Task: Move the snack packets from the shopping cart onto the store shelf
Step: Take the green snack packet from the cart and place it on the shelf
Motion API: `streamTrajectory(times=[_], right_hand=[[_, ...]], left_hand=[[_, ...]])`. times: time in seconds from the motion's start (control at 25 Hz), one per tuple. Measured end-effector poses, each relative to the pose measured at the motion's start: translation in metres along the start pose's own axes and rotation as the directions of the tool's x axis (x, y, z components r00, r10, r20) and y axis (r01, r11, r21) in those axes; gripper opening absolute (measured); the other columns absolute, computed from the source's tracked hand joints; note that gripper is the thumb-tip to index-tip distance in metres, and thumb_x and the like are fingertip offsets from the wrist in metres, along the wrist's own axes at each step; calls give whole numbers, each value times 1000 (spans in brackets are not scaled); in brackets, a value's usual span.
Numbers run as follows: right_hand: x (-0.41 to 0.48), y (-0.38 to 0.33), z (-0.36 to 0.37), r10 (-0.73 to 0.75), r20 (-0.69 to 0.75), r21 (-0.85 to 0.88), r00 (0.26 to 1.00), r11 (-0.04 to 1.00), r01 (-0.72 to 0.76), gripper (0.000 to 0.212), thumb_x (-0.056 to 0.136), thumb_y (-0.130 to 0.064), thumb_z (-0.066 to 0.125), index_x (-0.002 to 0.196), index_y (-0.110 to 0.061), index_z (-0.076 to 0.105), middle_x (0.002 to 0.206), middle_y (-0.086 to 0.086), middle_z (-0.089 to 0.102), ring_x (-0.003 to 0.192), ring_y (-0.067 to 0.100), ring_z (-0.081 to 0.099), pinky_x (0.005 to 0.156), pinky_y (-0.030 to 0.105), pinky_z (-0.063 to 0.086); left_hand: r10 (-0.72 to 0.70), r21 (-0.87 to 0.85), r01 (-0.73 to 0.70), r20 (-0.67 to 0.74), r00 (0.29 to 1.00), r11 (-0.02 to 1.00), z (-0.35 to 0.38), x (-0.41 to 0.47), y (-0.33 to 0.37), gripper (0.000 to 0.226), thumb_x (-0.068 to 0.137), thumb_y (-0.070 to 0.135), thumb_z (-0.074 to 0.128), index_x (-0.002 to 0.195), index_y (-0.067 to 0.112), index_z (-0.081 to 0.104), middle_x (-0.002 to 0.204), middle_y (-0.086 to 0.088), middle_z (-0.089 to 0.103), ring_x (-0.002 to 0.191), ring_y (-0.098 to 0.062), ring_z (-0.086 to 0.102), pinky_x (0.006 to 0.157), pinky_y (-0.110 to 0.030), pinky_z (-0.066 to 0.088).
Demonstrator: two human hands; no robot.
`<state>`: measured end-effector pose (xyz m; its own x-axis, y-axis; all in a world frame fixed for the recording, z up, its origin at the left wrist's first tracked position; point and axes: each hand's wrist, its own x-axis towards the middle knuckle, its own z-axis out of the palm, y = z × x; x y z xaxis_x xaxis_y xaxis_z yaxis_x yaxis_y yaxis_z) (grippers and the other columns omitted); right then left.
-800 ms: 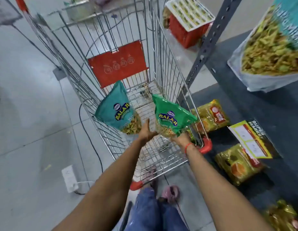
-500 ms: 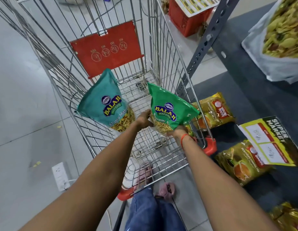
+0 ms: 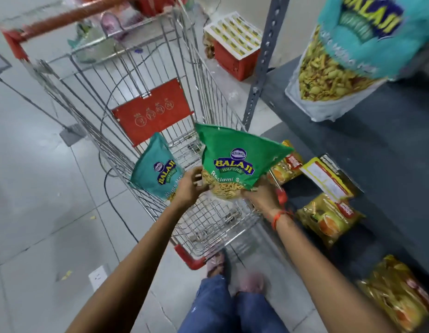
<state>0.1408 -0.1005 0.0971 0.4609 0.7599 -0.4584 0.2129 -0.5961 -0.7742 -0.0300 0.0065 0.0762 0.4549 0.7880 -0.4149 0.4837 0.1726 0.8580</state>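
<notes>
A green Balaji snack packet [image 3: 232, 159] is held upright above the wire shopping cart [image 3: 146, 75]. My left hand [image 3: 190, 188] grips its lower left edge and my right hand [image 3: 262, 197] grips its lower right corner. A teal Balaji packet [image 3: 156, 168] leans against the cart's left wall, just left of my left hand. The dark store shelf [image 3: 388, 145] is to the right, and another teal packet [image 3: 343, 56] stands on it at the top right.
Yellow snack packets [image 3: 328, 217] and a yellow price card [image 3: 325, 179] lie on the lower shelf at the right. A grey upright shelf post [image 3: 264, 61] stands by the cart. A red crate [image 3: 235, 51] sits on the floor beyond. A power strip [image 3: 98, 276] and cable lie left.
Both hands have lifted the green packet higher and a little to the right, toward the shelf. The teal packet in the cart has stayed put.
</notes>
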Motion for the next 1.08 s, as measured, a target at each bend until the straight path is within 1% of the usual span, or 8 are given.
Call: streamTrajectory(times=[0.16, 0.32, 0.44, 0.52, 0.68, 0.76, 0.92, 1.08], right_hand=[[-70, -21, -48, -187, -155, 85, 970, 976, 201, 35, 77, -5, 73, 111, -2, 65, 102, 4, 69, 80, 6, 63, 62, 5, 45], [-125, -15, -109, -297, -229, 105, 927, 939, 327, 32, 77, -10, 74, 107, -13, 65, 98, -1, 69, 67, -19, 59, 63, 0, 44], [-181, 14, -161, -333, -284, 34, 899, 934, 357, 52, 71, -12, 80, 118, -18, 58, 104, -4, 61, 86, -4, 61, 80, 11, 48], [-213, 37, -190, -323, -347, 41, 880, 933, 359, 54, 70, -12, 80, 118, -23, 57, 102, -10, 54, 91, -4, 58, 82, 11, 47], [-276, 91, -259, -275, -572, 71, 773, 922, 381, 59, 71, -11, 79, 105, -47, 49, 112, -3, 53, 105, 12, 55, 88, 18, 47], [-302, 122, -289, -239, -635, 75, 735, 927, 367, 62, 72, -14, 79, 115, -43, 45, 117, -5, 56, 111, 8, 52, 91, 10, 44], [-343, 186, -327, -47, -674, 247, 737, 926, 285, 64, 75, -8, 75, 127, -22, 41, 125, 2, 59, 120, 21, 56, 105, 41, 45], [-376, 225, -361, 50, -736, 320, 675, 905, 281, 67, 79, -1, 70, 136, -9, 36, 131, 10, 56, 125, 24, 51, 96, 21, 47]], left_hand=[[149, -43, -147, 51, 987, 988, 1, -53, 42, 40, 74, 19, 76, 100, 38, 52, 110, 22, 54, 108, -2, 52, 101, -35, 40], [200, -273, -142, 199, 959, 951, 36, -92, 90, 56, 74, 15, 76, 122, 15, 46, 144, -13, 45, 134, -26, 42, 113, -47, 34], [323, -301, -238, 276, 905, 923, 85, -124, 127, 42, 72, 9, 74, 108, 17, 53, 113, 0, 68, 105, -8, 66, 92, -29, 54], [371, -273, -290, 323, 871, 917, 120, -145, 151, 39, 73, 4, 73, 100, 24, 54, 94, 15, 74, 89, 3, 69, 82, -19, 57], [477, -259, -402, 418, 773, 878, 214, -185, 199, 36, 73, -5, 73, 91, 22, 55, 81, 12, 73, 76, 1, 68, 70, -16, 56], [512, -252, -447, 479, 713, 858, 264, -202, 213, 35, 73, -8, 72, 87, 20, 56, 83, 9, 71, 71, 5, 67, 65, -10, 52], [530, -266, -468, 562, 635, 843, 352, -224, 224, 35, 71, -9, 74, 84, 18, 56, 85, 0, 69, 69, 6, 67, 62, -11, 53], [506, -241, -468, 622, 598, 850, 424, -245, 233, 34, 71, 1, 78, 84, 21, 53, 96, -9, 68, 79, -7, 65, 67, -15, 55]])
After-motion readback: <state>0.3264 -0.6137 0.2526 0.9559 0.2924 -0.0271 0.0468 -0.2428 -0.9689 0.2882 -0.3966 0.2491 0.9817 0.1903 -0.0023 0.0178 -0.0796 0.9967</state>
